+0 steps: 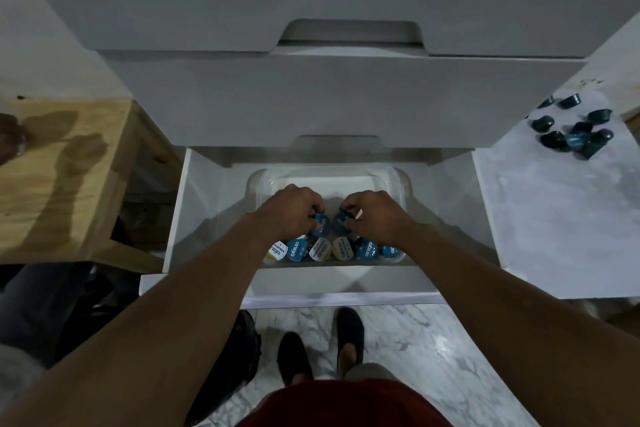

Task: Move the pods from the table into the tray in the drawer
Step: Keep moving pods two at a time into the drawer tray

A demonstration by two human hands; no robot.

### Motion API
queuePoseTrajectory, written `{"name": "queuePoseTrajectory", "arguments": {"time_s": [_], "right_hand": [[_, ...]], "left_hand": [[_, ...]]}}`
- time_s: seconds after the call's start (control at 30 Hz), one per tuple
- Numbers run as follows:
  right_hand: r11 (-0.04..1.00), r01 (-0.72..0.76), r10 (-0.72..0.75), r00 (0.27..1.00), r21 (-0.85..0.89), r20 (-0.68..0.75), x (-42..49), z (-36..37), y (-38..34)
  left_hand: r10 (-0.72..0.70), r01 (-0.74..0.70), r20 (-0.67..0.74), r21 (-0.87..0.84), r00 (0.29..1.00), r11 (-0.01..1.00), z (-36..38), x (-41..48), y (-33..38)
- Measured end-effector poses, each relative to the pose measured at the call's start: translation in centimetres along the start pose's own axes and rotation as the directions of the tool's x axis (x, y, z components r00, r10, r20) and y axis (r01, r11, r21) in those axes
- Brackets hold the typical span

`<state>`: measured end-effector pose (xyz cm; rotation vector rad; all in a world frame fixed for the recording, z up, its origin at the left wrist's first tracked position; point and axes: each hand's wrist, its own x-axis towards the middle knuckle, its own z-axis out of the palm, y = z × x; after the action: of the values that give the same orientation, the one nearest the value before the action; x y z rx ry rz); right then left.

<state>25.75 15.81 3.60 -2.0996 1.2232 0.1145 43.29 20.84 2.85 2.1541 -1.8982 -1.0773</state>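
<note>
A clear plastic tray (332, 173) sits in the open white drawer (194, 204). Along the tray's near edge stands a row of several pods (367, 249), blue and white lids up. My left hand (289, 210) pinches a blue pod (320, 221) just behind that row. Beside it my right hand (375, 213) pinches another blue pod (341, 222). Both pods are low inside the tray, almost side by side. Several dark blue pods (575, 130) lie scattered on the white table (554, 211) at the right.
Above the open drawer is a shut drawer front (329, 100) with a handle cut-out. A wooden stool or table (65, 177) stands at the left. My feet (322, 343) are on the marble floor below the drawer front. The far half of the tray holds no pods.
</note>
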Motion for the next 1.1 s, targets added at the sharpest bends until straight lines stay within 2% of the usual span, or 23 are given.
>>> {"name": "queuePoseTrajectory", "arguments": {"time_s": [0.37,0.6,0.77,0.93,1.1], "right_hand": [[1.0,-0.008,0.008,1.0,0.018,0.03,0.3,0.3,0.3],[1.0,0.016,-0.017,0.997,-0.008,-0.074,0.8,-1.2,1.2],[0.977,0.109,-0.144,0.97,-0.182,-0.195,0.1,-3.0,2.0],[0.962,0.151,-0.218,0.925,-0.226,-0.31,-3.2,-4.3,2.8],[0.965,0.121,-0.221,0.85,-0.231,-0.479,-8.1,-6.1,3.5]], "left_hand": [[0.0,0.0,-0.024,0.005,1.0,1.0,0.0,-0.4,0.3],[-0.04,0.067,-0.257,0.099,0.966,0.993,-1.6,-1.7,1.5],[-0.033,0.15,-0.437,0.235,0.899,0.96,-2.1,-3.7,3.5],[0.074,0.101,-0.516,0.302,0.853,0.948,-0.8,-5.2,6.1],[0.303,-0.055,-0.621,0.386,0.723,0.921,0.5,-5.7,9.6]]}}
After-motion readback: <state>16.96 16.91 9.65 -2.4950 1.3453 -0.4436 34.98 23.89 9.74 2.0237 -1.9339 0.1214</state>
